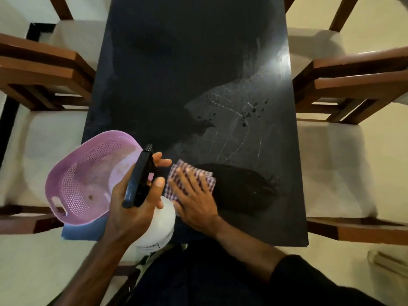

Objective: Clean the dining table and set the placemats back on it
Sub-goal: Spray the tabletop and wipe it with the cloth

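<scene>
At the lower centre of the frame the left hand (134, 208) grips a white spray bottle (157, 221) by its black trigger head. Just right of it, the right hand (194, 195) lies flat, fingers spread, pressing a checked cloth (187, 177) onto the dark dining table (176, 85). A pink basket (88, 177) sits at the lower left, overhanging the table's corner above a blue item (84, 231). Farther up, centre-right, droplets and streaks (240, 115) show wet. No placemats are visible. Risks, as I judge: an elbow nudge could tip the basket off; a hurried wipe may leave smears.
</scene>
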